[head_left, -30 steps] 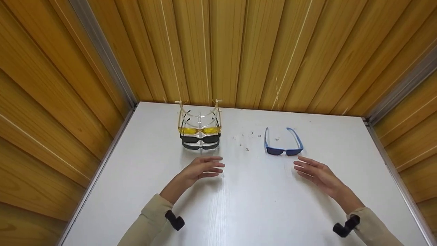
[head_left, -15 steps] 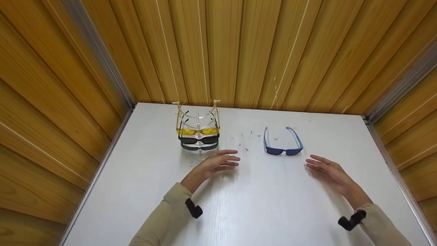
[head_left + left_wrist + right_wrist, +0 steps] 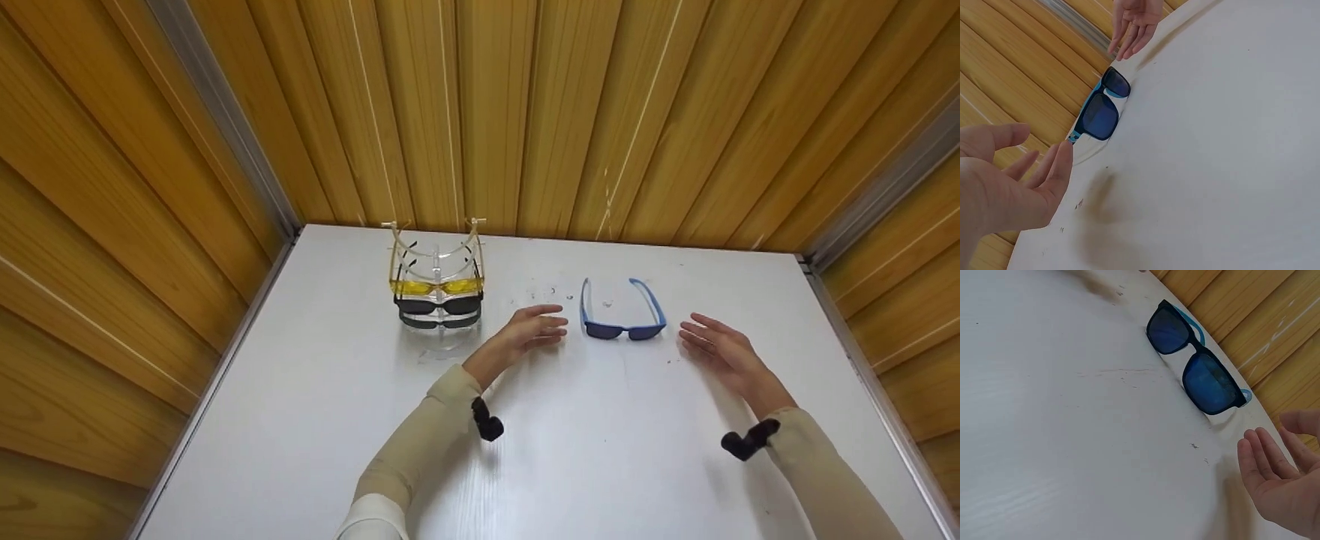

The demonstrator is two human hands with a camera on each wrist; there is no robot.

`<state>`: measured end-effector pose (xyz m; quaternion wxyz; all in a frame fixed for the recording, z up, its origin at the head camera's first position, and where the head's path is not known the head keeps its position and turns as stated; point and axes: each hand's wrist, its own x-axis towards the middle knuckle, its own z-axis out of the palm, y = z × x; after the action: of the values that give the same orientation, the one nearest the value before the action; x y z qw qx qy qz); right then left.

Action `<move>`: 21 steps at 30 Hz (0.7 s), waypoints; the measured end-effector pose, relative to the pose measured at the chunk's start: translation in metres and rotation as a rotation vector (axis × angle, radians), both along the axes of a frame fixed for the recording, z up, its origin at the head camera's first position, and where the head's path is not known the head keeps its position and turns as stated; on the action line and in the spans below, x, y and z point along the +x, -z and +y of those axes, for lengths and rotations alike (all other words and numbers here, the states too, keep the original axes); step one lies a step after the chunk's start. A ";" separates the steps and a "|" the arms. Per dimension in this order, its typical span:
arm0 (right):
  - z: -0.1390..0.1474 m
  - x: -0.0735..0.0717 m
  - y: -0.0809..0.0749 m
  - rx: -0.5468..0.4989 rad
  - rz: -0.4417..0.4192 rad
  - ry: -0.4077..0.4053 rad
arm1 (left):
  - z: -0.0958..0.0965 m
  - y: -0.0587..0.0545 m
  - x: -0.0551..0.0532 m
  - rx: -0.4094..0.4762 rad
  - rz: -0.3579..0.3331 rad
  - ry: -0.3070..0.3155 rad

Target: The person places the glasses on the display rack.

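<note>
Blue-armed sunglasses (image 3: 625,331) with dark lenses lie on the white table, their arms spread toward the back wall. Just left of them hovers my left hand (image 3: 525,332), fingers loosely extended and holding nothing. On the other side, a small gap away, my right hand (image 3: 724,352) has its fingers relaxed and its palm facing inward. The left wrist view shows the dark lenses (image 3: 1100,115) beyond my left fingertips. In the right wrist view, the sunglasses (image 3: 1207,385) sit just past my right fingers, not touched.
A clear display stand (image 3: 437,259) at the left back carries yellow-lensed glasses (image 3: 439,287), black sunglasses (image 3: 440,307) and another dark pair (image 3: 440,324) below. Wood-patterned walls (image 3: 495,120) enclose the back and sides of the table (image 3: 570,450). Small scuff marks dot its surface.
My left hand has moved right and forward, from in front of the stand to beside the blue sunglasses. My right hand has shifted slightly right and forward. The sunglasses have stayed put.
</note>
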<state>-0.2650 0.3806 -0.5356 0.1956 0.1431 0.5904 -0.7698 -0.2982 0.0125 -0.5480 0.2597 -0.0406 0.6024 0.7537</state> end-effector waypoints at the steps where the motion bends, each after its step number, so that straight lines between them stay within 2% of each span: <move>1: -0.002 -0.004 0.000 0.007 0.001 0.007 | 0.004 0.002 -0.003 -0.001 -0.004 -0.023; 6: -0.015 -0.016 0.006 0.058 0.033 0.028 | 0.021 0.010 -0.013 -0.005 -0.007 -0.129; 10: -0.023 -0.017 0.016 0.076 0.068 0.033 | 0.035 0.018 -0.015 0.011 -0.007 -0.187; 15: -0.029 -0.015 0.025 0.069 0.088 0.038 | 0.053 0.025 -0.013 0.056 -0.028 -0.196; 21: -0.038 -0.019 0.026 0.050 0.093 0.020 | 0.062 0.028 -0.015 0.125 -0.044 -0.222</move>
<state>-0.2842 0.3426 -0.5613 0.1565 0.1178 0.6166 -0.7625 -0.3130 0.0748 -0.5759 0.1896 -0.1073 0.5403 0.8128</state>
